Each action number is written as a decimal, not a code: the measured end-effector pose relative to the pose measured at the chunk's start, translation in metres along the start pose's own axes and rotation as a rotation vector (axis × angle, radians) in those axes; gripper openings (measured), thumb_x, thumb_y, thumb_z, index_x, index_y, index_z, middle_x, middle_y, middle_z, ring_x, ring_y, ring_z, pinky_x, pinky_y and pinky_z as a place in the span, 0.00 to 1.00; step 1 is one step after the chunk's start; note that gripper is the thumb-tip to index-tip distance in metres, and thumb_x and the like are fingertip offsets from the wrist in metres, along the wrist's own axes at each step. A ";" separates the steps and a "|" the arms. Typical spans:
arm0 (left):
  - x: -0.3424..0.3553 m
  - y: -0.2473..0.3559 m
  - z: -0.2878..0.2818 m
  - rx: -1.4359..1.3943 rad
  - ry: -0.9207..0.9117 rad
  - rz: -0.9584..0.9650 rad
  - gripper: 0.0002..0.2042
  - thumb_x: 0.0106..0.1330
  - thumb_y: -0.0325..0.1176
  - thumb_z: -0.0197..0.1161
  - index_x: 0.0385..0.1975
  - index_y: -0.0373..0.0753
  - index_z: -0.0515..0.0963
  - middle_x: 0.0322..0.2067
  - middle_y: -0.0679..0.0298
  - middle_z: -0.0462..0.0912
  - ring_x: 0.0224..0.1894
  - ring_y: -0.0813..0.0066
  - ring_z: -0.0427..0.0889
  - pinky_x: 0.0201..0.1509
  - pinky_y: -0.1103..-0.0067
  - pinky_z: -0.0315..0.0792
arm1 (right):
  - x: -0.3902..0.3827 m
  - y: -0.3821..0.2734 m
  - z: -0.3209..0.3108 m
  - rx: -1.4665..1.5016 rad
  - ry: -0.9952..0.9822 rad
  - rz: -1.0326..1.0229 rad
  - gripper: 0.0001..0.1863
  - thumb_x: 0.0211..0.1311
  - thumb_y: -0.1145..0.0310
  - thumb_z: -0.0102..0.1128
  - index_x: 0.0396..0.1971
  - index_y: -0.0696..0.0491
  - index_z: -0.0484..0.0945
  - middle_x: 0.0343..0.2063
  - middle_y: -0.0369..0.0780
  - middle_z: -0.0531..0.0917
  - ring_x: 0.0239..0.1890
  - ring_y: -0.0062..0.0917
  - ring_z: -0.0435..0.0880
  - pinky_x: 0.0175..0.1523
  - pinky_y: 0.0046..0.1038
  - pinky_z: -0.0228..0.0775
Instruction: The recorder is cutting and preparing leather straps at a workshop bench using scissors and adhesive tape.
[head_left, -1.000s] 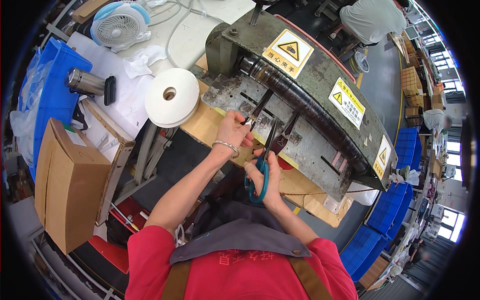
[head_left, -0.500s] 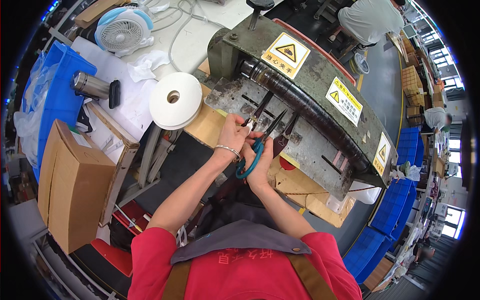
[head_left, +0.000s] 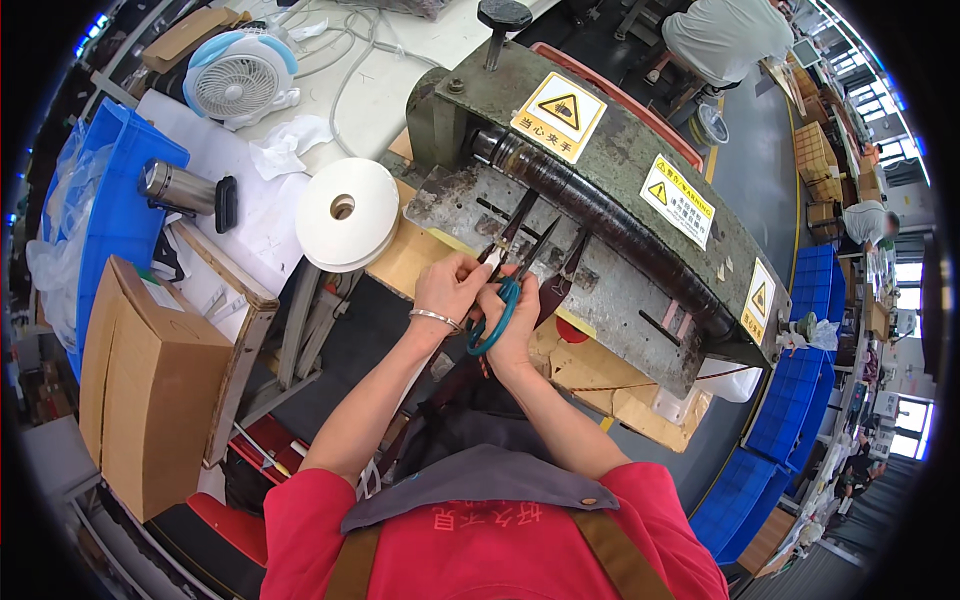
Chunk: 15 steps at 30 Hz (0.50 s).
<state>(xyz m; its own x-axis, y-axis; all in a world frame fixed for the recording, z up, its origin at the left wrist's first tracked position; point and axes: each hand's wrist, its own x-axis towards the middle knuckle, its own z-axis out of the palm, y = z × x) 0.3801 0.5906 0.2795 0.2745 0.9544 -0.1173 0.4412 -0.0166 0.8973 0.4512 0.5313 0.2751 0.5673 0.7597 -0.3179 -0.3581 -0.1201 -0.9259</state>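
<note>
My left hand (head_left: pixel 445 290) is closed in a pinch on a small white strip (head_left: pixel 493 257), at the lower end of a dark brown strap (head_left: pixel 519 215). In my right hand (head_left: pixel 517 335) is a pair of scissors with teal handles (head_left: pixel 492 328); the dark blades point away from me, up and right. A second dark brown strap (head_left: pixel 572 262) lies just right of the blades. Both straps reach up over the metal plate (head_left: pixel 625 320) toward the dark roller (head_left: pixel 600 215) of a green machine (head_left: pixel 640 150). The fingertips of both hands nearly meet, partly hiding the strip.
A white tape roll (head_left: pixel 352 225) stands left of my hands. Further left are a cardboard box (head_left: pixel 150 380), a blue bin (head_left: pixel 125 200), a steel flask (head_left: pixel 180 188) and a fan (head_left: pixel 238 80). Blue crates (head_left: pixel 790 400) stand at right. A person (head_left: pixel 725 40) sits beyond the machine.
My left hand has shifted slightly down and left, still pinching the white strip. The scissors have tipped a little more upright in my right hand. The whole view has shifted slightly.
</note>
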 end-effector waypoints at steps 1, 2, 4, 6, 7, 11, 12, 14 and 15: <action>-0.001 -0.003 0.000 -0.155 -0.073 -0.077 0.09 0.53 0.32 0.57 0.21 0.31 0.72 0.14 0.62 0.75 0.18 0.79 0.75 0.21 0.81 0.67 | 0.000 0.000 0.000 -0.006 0.000 0.005 0.14 0.51 0.75 0.53 0.37 0.55 0.61 0.20 0.34 0.70 0.17 0.14 0.70 0.20 0.16 0.65; -0.002 -0.006 0.002 -0.311 -0.148 -0.153 0.11 0.53 0.34 0.58 0.17 0.31 0.74 0.12 0.63 0.75 0.17 0.79 0.74 0.20 0.81 0.67 | -0.001 -0.001 0.000 -0.013 0.000 0.009 0.14 0.50 0.75 0.54 0.37 0.55 0.61 0.20 0.34 0.70 0.17 0.14 0.70 0.20 0.17 0.65; 0.001 -0.012 0.005 -0.305 -0.146 -0.163 0.10 0.53 0.32 0.58 0.18 0.31 0.74 0.13 0.64 0.74 0.17 0.80 0.73 0.20 0.83 0.66 | -0.006 -0.009 -0.002 -0.031 -0.022 0.020 0.15 0.50 0.74 0.54 0.37 0.55 0.61 0.21 0.35 0.70 0.17 0.15 0.70 0.20 0.17 0.65; 0.003 -0.019 0.008 -0.300 -0.139 -0.176 0.08 0.53 0.31 0.58 0.19 0.32 0.73 0.14 0.65 0.74 0.17 0.82 0.72 0.20 0.85 0.65 | -0.013 -0.018 -0.008 -0.052 -0.049 0.033 0.16 0.50 0.74 0.55 0.38 0.55 0.61 0.21 0.35 0.70 0.17 0.15 0.70 0.20 0.17 0.65; 0.004 -0.021 0.011 -0.344 -0.146 -0.214 0.09 0.53 0.31 0.58 0.18 0.32 0.73 0.13 0.65 0.74 0.15 0.82 0.72 0.19 0.86 0.64 | -0.017 -0.022 -0.014 -0.195 -0.098 0.037 0.15 0.50 0.73 0.54 0.37 0.56 0.62 0.18 0.34 0.70 0.16 0.15 0.71 0.20 0.17 0.64; 0.009 -0.004 0.013 -0.483 -0.182 -0.384 0.12 0.54 0.34 0.56 0.16 0.33 0.73 0.09 0.65 0.72 0.09 0.83 0.69 0.11 0.87 0.61 | -0.027 -0.028 -0.045 -0.642 -0.293 -0.004 0.11 0.51 0.70 0.55 0.33 0.57 0.66 0.14 0.32 0.70 0.17 0.13 0.70 0.21 0.16 0.60; 0.011 -0.001 0.013 -0.487 -0.182 -0.383 0.12 0.54 0.34 0.56 0.16 0.33 0.73 0.09 0.65 0.72 0.09 0.83 0.69 0.11 0.87 0.61 | -0.032 -0.030 -0.048 -0.588 -0.301 0.055 0.09 0.52 0.67 0.54 0.31 0.56 0.68 0.13 0.31 0.69 0.16 0.11 0.68 0.21 0.15 0.57; 0.014 0.003 0.013 -0.440 -0.205 -0.415 0.09 0.54 0.32 0.56 0.16 0.34 0.71 0.10 0.64 0.71 0.08 0.81 0.68 0.10 0.87 0.61 | -0.035 -0.045 -0.052 -0.582 -0.347 0.133 0.12 0.52 0.64 0.55 0.31 0.57 0.69 0.13 0.31 0.69 0.16 0.12 0.68 0.22 0.15 0.57; 0.014 0.003 0.012 -0.444 -0.201 -0.414 0.09 0.54 0.32 0.56 0.16 0.34 0.71 0.10 0.64 0.71 0.08 0.81 0.68 0.10 0.87 0.61 | -0.035 -0.050 -0.054 -0.573 -0.391 0.214 0.14 0.52 0.61 0.55 0.31 0.57 0.69 0.12 0.31 0.69 0.16 0.12 0.67 0.22 0.15 0.58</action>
<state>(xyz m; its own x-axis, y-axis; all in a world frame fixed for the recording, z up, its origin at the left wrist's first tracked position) 0.3954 0.6008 0.2752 0.3312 0.7802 -0.5306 0.1611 0.5074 0.8465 0.4895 0.4758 0.3220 0.1836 0.8418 -0.5076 0.0738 -0.5268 -0.8468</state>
